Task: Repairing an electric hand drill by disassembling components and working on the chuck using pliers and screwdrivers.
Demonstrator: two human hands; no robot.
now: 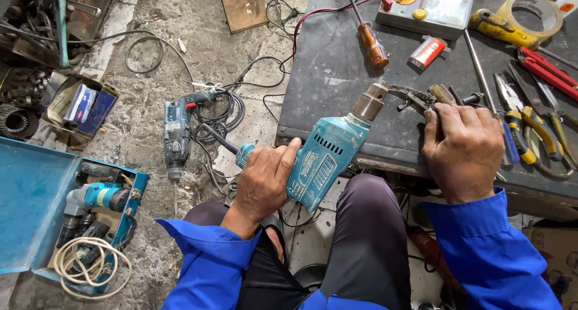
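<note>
Two hands busy: left hand [263, 180] grips teal drill [325, 156] over the lap at the table [337, 75] edge, right hand [463, 147] closed on pliers [421, 98] at chuck [369, 103]

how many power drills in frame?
3. A teal drill gripped by the left hand, its chuck at the table edge; a hammer drill lying on the floor; a blue drill in the open case. The scrap pile may hide others.

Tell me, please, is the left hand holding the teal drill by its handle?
Yes, the left hand is wrapped around the handle of the drill, above the knee.
</note>
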